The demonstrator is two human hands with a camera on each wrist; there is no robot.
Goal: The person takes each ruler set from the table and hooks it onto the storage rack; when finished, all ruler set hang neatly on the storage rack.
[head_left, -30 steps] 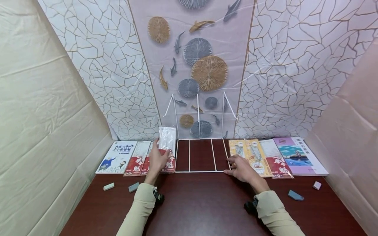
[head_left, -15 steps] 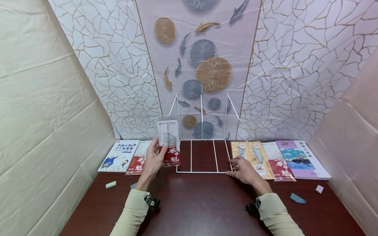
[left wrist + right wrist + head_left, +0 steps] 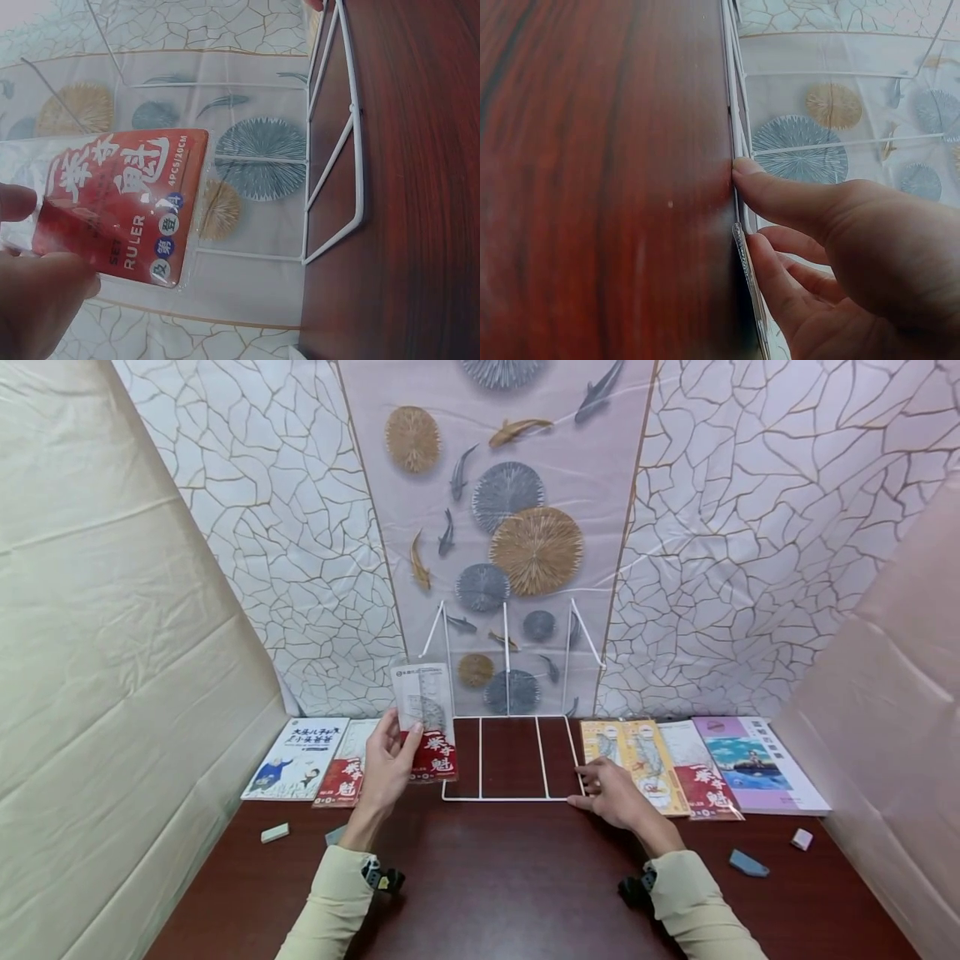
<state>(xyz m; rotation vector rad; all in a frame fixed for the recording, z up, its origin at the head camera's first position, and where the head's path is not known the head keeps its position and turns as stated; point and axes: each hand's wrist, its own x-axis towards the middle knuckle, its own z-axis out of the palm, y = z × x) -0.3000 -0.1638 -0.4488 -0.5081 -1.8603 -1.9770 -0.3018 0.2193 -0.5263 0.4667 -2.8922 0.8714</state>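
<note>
My left hand point(image 3: 386, 768) holds a ruler set point(image 3: 426, 718) in a clear sleeve by its left edge, thumb across the front. The packet, white above and red below, is raised upright over the left end of a white wire rack point(image 3: 495, 799). In the left wrist view the ruler set point(image 3: 127, 202) shows its "SET RULER" print, apart from the rack's wires. My right hand point(image 3: 618, 793) grips the rack's front right corner. Seen from the right wrist, the thumb of that hand point(image 3: 855, 240) presses the front wire, and its fingers lie along the side.
Left of the rack lie a picture book point(image 3: 296, 760) and another red-and-white ruler set point(image 3: 345, 768). To its right are yellow packets point(image 3: 637, 764), a red-and-white packet point(image 3: 705, 781) and a purple book point(image 3: 757, 764). Small blocks, including a blue-grey one point(image 3: 748, 863), lie nearer the front.
My left hand has lifted the ruler set from beside the rack's left edge and brought it slightly toward me and upright. The right hand has stayed at the rack's corner.
</note>
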